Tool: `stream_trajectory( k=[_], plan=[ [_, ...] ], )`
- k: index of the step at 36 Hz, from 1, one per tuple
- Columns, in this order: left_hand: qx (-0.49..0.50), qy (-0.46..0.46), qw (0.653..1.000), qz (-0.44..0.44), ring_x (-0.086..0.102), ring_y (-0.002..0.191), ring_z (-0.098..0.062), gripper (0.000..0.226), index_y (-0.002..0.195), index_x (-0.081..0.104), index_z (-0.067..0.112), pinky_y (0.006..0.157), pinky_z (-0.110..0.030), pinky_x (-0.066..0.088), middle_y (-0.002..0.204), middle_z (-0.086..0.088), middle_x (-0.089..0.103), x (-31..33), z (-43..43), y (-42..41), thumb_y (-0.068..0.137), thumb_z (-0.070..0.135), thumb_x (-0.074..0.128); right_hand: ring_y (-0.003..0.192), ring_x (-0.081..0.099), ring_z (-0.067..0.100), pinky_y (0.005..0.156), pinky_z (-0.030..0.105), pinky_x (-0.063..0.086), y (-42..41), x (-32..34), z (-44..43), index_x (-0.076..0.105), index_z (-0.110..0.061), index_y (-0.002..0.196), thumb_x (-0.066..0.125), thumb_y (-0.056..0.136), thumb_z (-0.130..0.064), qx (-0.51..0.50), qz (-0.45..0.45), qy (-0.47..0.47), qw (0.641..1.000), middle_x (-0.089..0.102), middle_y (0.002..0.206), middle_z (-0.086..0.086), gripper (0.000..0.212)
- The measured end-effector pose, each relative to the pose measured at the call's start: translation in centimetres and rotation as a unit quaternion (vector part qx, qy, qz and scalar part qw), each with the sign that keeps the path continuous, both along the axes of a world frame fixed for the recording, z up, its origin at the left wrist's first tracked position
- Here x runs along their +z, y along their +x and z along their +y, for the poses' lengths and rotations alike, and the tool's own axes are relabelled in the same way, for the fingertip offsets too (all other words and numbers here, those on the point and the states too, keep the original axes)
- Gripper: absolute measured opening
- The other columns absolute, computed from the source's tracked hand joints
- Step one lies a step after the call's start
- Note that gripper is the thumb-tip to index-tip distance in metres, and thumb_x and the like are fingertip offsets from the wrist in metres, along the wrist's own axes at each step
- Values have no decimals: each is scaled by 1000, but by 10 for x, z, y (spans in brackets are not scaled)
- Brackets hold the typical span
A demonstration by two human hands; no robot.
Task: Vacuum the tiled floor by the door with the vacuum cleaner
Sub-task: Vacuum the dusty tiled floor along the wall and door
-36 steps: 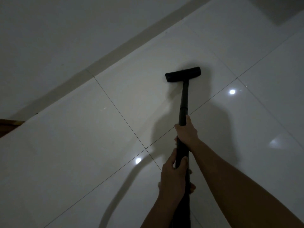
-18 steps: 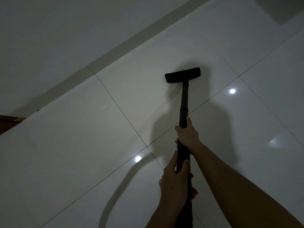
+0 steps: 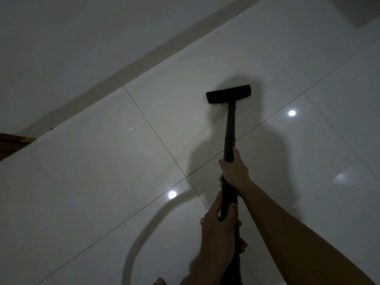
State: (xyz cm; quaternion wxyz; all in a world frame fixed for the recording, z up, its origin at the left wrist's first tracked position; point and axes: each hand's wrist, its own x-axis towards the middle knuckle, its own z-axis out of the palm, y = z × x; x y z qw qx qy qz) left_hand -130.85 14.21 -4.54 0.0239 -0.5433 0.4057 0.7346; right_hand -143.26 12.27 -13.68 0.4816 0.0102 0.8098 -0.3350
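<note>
The scene is dim and grey. Two small round glare spots shine on the glossy tiled floor [image 3: 86, 182], at lower centre and right of centre. A broad soft shadow spreads through the middle. The lower edge is motion-blurred; lines bow towards the edges.

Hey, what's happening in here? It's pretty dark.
A person is vacuuming a glossy white tiled floor. Both hands grip the black vacuum wand: the right hand further down the tube, the left hand nearer the body. The flat floor nozzle sits on a tile a little short of the pale skirting along the wall. A bit of brown wood shows at the left edge.
</note>
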Motion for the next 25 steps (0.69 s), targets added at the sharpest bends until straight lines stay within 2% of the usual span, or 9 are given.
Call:
stream_trajectory(
  k=[3,9,13,16,22,25],
  plan=[
    [-6,-6,1000,7,50,35,-12,44,136,43,35,36,-18,42,72,-18,60,2,0,6,96,19,48,56,55,16,38,19,44,6,2,1,12,-29,153,49,97,-19,3,-1,2,1000,58,106,20,68],
    [-4,11,1000,15,49,33,-12,46,140,39,31,36,-18,41,70,-17,58,4,1,16,97,17,45,56,55,17,32,14,40,16,4,0,15,-30,152,49,97,-19,-1,-5,4,1000,56,98,16,66],
    [3,23,1000,18,50,35,-13,47,141,36,31,36,-20,42,69,-14,58,6,1,22,96,19,46,57,56,17,38,19,44,23,5,0,13,-32,153,49,97,-20,-6,-12,9,1000,58,106,19,68],
    [8,23,1000,15,50,36,-13,47,141,36,31,36,-20,42,68,-13,57,7,3,26,96,20,46,58,56,17,34,17,43,27,7,1,12,-32,153,49,97,-19,-8,-15,6,1000,59,114,22,69],
    [-8,-8,1000,22,49,31,-7,46,141,37,28,35,-16,41,64,-9,56,9,6,35,97,19,45,56,56,18,35,18,43,34,9,0,13,-30,153,49,97,-20,-4,-4,-2,1000,60,112,23,67],
    [-8,-22,999,26,51,32,-7,46,140,37,30,36,-16,42,67,-12,58,10,3,36,96,20,46,54,56,18,35,17,43,33,13,-4,17,-29,151,49,96,-20,-2,10,-13,1000,59,103,20,64]
  ],
)
